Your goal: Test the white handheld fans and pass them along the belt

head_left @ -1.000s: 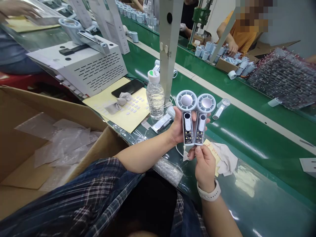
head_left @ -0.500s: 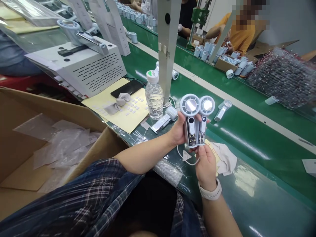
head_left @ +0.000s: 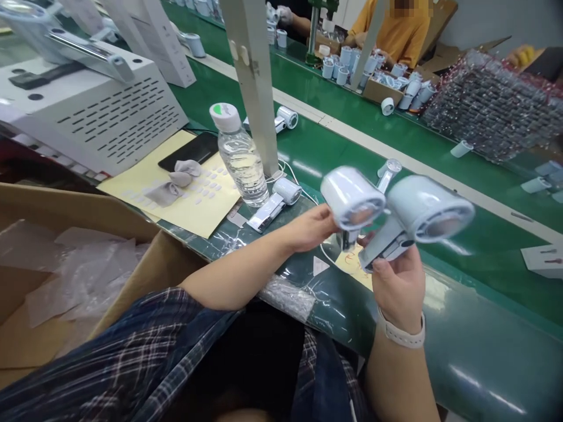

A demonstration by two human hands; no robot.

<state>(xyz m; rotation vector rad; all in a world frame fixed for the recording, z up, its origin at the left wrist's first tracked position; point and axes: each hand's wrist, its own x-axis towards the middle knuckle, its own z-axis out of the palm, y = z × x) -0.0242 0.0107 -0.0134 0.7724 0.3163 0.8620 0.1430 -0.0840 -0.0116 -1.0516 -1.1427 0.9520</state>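
Note:
Two pale blue handheld fans are up in front of me, one in each hand. My left hand (head_left: 314, 227) is closed on the left fan (head_left: 349, 190), whose short handle part shows below its round head. The larger-looking right fan (head_left: 422, 202) is gripped at its handle by my right hand (head_left: 400, 281), which wears a white wristband. Their heads tilt toward me and to the right. Another fan (head_left: 275, 205) lies on the bench left of my hands, and one more fan (head_left: 389, 171) lies just behind the held ones.
A water bottle (head_left: 241, 158) stands beside a metal post (head_left: 255, 88). Yellow paper (head_left: 211, 214) carries small white pieces, finger cots and a black phone (head_left: 189, 153). A white slotted box (head_left: 114, 111) is behind. At left stands a cardboard box (head_left: 171, 269) with plastic bags. People work across the green belt.
The two fans, side by side facing me before, have moved apart and tipped over, heads toward me. My right hand has shifted right with its fan. The view has also shifted.

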